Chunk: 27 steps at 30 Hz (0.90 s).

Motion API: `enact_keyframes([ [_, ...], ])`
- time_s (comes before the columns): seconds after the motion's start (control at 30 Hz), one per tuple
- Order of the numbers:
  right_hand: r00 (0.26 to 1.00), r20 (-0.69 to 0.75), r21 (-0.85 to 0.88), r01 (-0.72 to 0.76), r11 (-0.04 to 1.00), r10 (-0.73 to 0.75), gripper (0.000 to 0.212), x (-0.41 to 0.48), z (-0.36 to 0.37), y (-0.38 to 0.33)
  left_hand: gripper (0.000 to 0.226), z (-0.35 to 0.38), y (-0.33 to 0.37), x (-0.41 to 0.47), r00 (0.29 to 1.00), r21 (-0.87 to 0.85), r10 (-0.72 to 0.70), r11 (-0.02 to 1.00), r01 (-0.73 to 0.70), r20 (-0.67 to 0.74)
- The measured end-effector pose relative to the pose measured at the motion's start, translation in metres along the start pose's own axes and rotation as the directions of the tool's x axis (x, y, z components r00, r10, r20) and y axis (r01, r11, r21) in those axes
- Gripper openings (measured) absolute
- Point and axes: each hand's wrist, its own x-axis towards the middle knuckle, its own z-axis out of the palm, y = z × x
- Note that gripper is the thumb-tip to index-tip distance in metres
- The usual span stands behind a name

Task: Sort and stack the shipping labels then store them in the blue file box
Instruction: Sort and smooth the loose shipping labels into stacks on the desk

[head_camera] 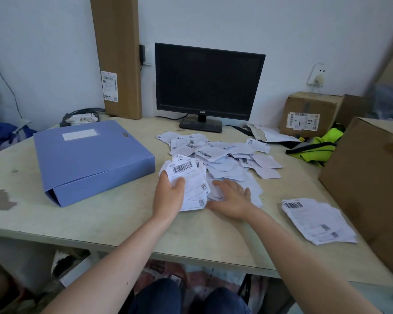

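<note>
Knees in dark trousers sit below the surface. Above them my left hand grips a sheaf of shipping labels, thumb curled over it; my right hand lies flat, fingers spread, on the loose label pile. I see the blue file box closed just left, another stack well right.

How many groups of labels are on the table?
3: a held stack in the left hand, a scattered pile in the middle, a right stack near the edge. More may be hidden.
</note>
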Motion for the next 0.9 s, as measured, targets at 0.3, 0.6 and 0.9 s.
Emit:
enact_keyframes([
  [0.3,0.999,-0.042,-0.016,0.020,1.000,-0.020,0.079,0.047,-0.004,0.004,0.014,0.019,-0.001,0.037,0.999,0.135,0.034,0.990,-0.033,-0.003],
  [0.6,0.982,-0.186,0.058,0.051,0.997,-0.040,0.070,0.100,-0.007,0.012,0.023,0.043,-0.001,0.085,0.999,0.197,-0.030,0.980,0.023,0.032],
  [0.9,0.940,-0.278,0.837,0.136,0.530,0.199,0.021,0.061,-0.038,-0.018,0.027,0.037,0.015,0.057,0.985,-0.123,0.094,0.989,-0.076,0.146],
])
